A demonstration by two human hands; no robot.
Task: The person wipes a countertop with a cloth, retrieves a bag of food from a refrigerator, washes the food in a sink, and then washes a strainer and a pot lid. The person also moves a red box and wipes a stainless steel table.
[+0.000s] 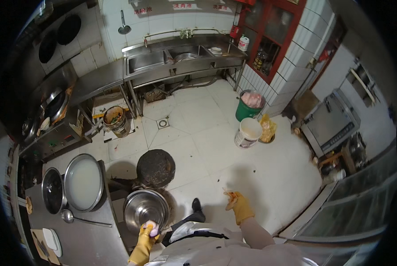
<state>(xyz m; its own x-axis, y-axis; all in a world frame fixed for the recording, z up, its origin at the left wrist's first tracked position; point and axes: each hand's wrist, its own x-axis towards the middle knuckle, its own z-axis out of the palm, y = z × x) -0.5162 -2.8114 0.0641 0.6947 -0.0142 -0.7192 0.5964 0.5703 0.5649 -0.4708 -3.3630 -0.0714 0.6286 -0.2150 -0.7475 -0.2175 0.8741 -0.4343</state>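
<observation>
My left hand (146, 240), in a yellow rubber glove, grips a round pale pink and purple thing (152, 226) that looks like a peeled onion. It is over the near rim of a deep stainless steel pot (143, 207), whose visible inside is bare metal. Out to the right, over the floor, my right hand (241, 207) wears a matching glove. Thin orange-brown scraps (231, 196) stick out from its fingers; blur hides exactly what they are. Just beyond the pot stands a dark round block (156, 168), like a chopping block.
A steel table (85, 239) on the left bears a basin of cloudy liquid (84, 183), a dark-looking bowl (53, 190), a ladle (69, 216) and a board with knives (40, 244). Buckets (247, 134) stand on the floor ahead right. Steel sinks (148, 63) line the far wall.
</observation>
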